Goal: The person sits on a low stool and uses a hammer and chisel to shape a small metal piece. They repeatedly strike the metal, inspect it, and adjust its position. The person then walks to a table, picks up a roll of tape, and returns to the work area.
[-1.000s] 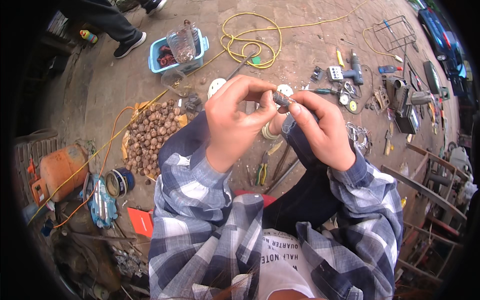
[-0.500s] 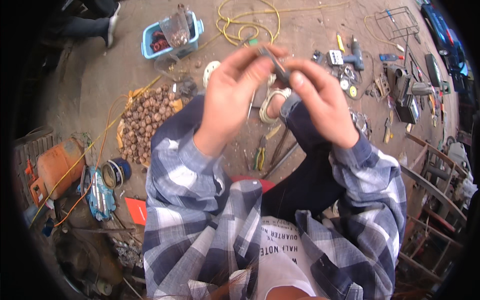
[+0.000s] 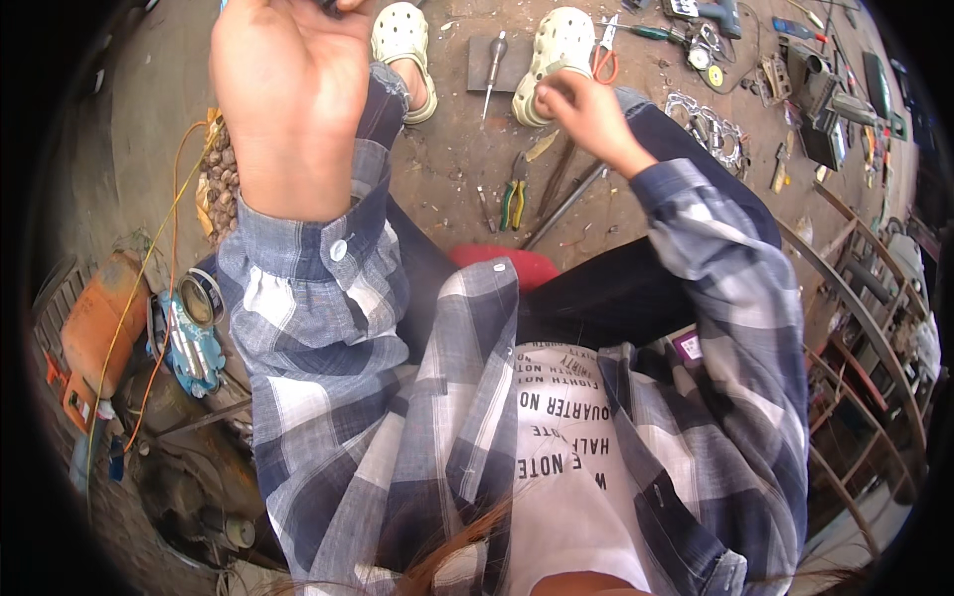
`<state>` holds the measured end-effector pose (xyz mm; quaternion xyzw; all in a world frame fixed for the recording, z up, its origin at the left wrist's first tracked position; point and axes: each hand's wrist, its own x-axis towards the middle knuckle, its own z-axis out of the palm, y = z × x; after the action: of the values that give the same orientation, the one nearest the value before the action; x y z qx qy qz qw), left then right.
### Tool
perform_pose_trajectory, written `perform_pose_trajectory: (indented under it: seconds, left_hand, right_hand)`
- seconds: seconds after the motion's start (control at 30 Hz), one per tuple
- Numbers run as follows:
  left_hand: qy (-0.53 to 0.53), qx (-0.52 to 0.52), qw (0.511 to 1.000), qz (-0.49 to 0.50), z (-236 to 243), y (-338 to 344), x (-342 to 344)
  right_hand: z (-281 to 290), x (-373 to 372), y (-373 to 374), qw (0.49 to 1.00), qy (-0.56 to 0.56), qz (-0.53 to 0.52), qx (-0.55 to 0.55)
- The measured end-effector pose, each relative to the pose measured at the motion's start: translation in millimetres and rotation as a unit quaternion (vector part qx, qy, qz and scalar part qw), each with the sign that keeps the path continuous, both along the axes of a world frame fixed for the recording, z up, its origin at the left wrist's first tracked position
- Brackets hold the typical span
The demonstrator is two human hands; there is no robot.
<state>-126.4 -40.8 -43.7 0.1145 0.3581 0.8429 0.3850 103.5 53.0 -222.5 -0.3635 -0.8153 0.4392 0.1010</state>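
My left hand (image 3: 293,94) is raised at the top left, palm facing me. Its fingers run partly past the top edge and bend round a small dark object, mostly out of view. Lower and to the right, my right hand (image 3: 594,121) hovers before the right cream clog (image 3: 566,42), fingers curled in; whatever they may hold is hidden. Between the clogs, a thin-shafted screwdriver or awl (image 3: 495,62) lies across a dark square plate (image 3: 479,84). Pliers with yellow-green handles (image 3: 514,199) lie closer to me. Red-handled scissors (image 3: 605,62) rest beside the right clog.
Walnuts (image 3: 221,184) are heaped at the left, past an orange tank (image 3: 104,308) and cords. To the right lie a green-handled screwdriver (image 3: 646,33), a blue power tool (image 3: 723,15), metal parts (image 3: 706,129) and a metal frame (image 3: 855,268). Something red (image 3: 507,263) shows beneath me.
My hands were together on a dark elongated object and have parted. The left has moved left and up, the right down. The view has shifted, so the blue basin is gone.
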Motion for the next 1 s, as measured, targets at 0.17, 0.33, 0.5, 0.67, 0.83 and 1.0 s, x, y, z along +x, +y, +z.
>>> perform_pose_trajectory:
  seconds: [0.17, 0.33, 0.5, 0.67, 0.83, 1.0]
  left_hand:
    - [-0.018, -0.009, 1.0, 0.019, 0.3, -0.9, -11.5]
    - [-0.048, 0.011, 0.999, -0.02, -11.5, -6.1, -16.3]
    - [-0.111, -0.016, 0.988, -0.102, -9.7, -7.9, -28.3]
    - [-0.113, -0.059, 0.988, -0.084, -5.8, 4.7, -16.8]
    - [-0.1, -0.095, 0.987, -0.089, 0.5, 18.4, -1.0]
    - [-0.08, -0.113, 0.987, -0.085, -4.5, 18.4, 7.8]
  right_hand:
    - [-152.3, 25.6, -100.3, 0.964, -0.197, -0.101, -0.149]
    - [-202.1, 45.0, -200.3, 0.902, -0.396, 0.024, -0.17]
    - [-205.4, 42.5, -207.9, 0.905, -0.415, 0.088, -0.037]
    - [-220.5, 43.2, -209.0, 0.9, -0.426, 0.062, -0.062]
    - [-225.3, 31.6, -211.6, 0.89, -0.445, 0.003, -0.102]
    - [-182.7, 19.0, -188.7, 0.933, -0.326, 0.058, -0.145]
